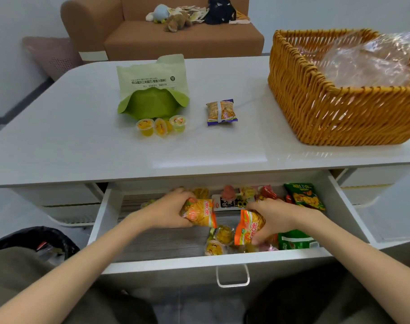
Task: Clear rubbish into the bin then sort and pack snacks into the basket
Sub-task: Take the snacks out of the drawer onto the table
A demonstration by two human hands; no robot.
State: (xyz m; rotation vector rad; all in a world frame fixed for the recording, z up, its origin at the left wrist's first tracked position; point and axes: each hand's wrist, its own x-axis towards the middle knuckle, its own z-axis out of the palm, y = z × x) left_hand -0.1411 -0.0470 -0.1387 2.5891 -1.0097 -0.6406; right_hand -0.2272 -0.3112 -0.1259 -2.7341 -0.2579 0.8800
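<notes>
Both my hands are inside the open white drawer (222,259). My left hand (170,210) grips an orange snack packet (200,212). My right hand (273,217) grips a second orange snack packet (248,226). More snacks lie in the drawer: jelly cups (219,240), green packets (304,196) and a black-and-white packet (229,202). On the white table (70,141) stand a green bag (153,86), three jelly cups (160,126) and a small purple-edged cracker packet (221,112). The wicker basket (335,115) sits at the table's right, with clear plastic wrap (367,61) inside.
A bin with a black liner (39,239) stands at the lower left beside my knee. A brown sofa (166,40) with soft toys is behind the table. A pink basket (50,56) stands on the floor at the far left. The drawer handle (232,275) faces me.
</notes>
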